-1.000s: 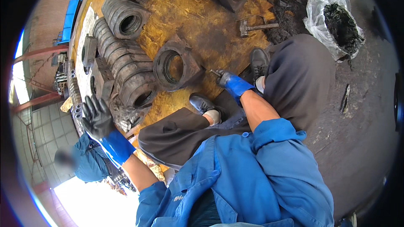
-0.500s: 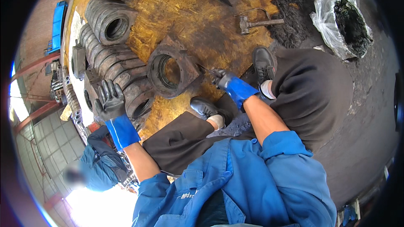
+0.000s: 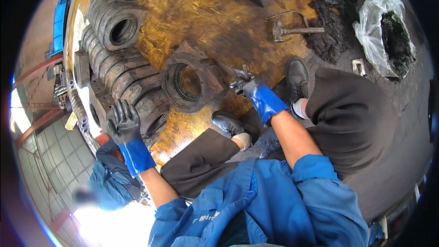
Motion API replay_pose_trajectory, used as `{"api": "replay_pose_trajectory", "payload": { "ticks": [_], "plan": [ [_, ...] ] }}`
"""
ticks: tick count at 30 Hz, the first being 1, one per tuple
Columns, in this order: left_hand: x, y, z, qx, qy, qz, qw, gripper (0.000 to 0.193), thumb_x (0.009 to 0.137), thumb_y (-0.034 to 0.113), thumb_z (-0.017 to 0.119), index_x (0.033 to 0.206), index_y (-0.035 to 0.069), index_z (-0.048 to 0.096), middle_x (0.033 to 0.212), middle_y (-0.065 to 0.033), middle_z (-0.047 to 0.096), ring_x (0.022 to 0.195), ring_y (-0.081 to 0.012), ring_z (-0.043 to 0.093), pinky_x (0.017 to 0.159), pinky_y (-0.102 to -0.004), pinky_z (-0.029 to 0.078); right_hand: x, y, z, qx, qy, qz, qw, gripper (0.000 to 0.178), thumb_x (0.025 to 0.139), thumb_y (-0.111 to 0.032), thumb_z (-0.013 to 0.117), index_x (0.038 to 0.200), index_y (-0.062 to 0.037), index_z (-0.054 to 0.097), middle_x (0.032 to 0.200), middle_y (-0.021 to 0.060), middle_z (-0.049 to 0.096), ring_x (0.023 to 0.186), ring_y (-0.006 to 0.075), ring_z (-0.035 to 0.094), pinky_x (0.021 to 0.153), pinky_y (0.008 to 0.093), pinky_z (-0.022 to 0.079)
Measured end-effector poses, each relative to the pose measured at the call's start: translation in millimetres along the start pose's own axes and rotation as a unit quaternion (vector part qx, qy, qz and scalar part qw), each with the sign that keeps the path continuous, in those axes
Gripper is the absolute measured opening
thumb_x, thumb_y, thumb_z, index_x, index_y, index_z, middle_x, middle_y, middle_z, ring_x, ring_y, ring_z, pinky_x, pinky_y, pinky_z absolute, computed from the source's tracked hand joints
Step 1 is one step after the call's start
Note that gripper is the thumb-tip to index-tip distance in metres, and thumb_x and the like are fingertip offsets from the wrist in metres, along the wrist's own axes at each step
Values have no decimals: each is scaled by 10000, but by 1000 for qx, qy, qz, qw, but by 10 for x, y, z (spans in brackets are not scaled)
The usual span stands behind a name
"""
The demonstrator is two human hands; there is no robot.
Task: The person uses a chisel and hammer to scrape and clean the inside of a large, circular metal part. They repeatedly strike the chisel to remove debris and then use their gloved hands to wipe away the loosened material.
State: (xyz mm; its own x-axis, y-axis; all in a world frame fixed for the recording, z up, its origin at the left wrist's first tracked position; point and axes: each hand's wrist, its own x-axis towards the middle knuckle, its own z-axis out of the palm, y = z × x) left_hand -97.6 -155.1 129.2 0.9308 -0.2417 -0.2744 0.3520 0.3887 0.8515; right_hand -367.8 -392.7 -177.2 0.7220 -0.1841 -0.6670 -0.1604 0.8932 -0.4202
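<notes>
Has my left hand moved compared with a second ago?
Yes. The left hand has come in from open air toward the row of rusty rings, now at its near end.

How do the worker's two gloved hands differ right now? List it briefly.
The left hand is spread open and holds nothing, over the row of ribbed rings. The right hand is closed on a thin metal tool beside the square housing. The left sits nearer the board's edge, the right nearer the shoes. Both wear black-and-blue gloves.

A crumpled clear plastic bag holding black debris lies open on the floor at far right.
</notes>
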Motion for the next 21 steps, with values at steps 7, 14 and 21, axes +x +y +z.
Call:
{"api": "replay_pose_trajectory", "payload": {
  "ticks": [7,14,21],
  "plan": [
    [36,35,-202,13,-19,-4,1000,639,949,397,615,1472,61,468,1593,-141,379,1499,-329,301,1200,-520,277,439,89,260,185,-21,-51,981,249,956,-14,561,1177,24,669,1017,113,728,863,181,686,682,271,516],
    [71,7,-102,16,-2,-8,1000,626,938,388,641,1456,68,497,1590,-128,389,1493,-322,311,1205,-498,278,697,50,237,173,-26,0,985,337,957,-5,593,1294,-1,608,1002,139,733,869,201,707,715,291,554],
    [106,-15,-58,26,-36,-32,998,603,972,396,591,1466,66,487,1597,-132,377,1497,-312,303,1202,-496,272,658,73,314,-298,-19,-356,886,424,902,116,536,1274,-51,651,1136,91,731,1063,218,668,901,330,537]
  ]
}}
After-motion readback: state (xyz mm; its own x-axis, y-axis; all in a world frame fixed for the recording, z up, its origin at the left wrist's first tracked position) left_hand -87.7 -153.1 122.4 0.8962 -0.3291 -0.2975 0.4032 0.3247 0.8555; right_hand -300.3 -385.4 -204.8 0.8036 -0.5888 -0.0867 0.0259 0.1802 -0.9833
